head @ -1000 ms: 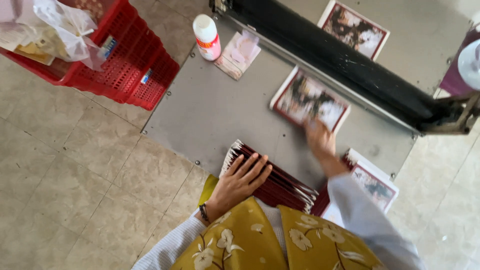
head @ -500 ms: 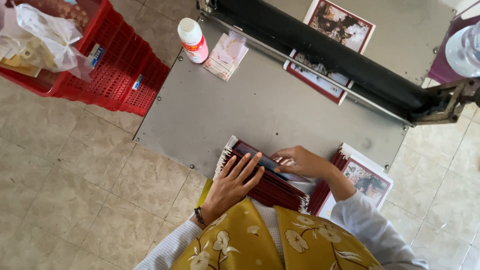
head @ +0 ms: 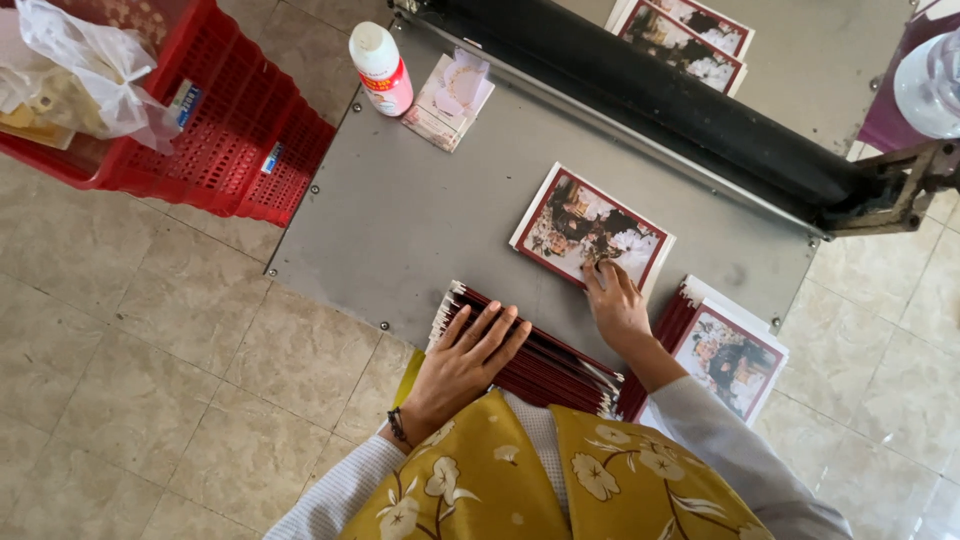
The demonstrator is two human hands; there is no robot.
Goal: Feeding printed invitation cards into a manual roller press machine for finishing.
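Her left hand [head: 468, 352] lies flat, fingers spread, on the fanned dark-red card stack [head: 545, 355] at the grey worktop [head: 400, 220] edge; her right hand [head: 615, 300], open, presses fingertips on one printed card [head: 585, 225].

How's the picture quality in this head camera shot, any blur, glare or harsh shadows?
Head view: sharp overall, with soft, even daylight. The left hand on the fanned dark red cards and the right hand on the printed card cast only faint shadows on the grey metal table. The white bottle cap and the plastic bag look slightly overexposed. Straight edges bow mildly toward the corners.
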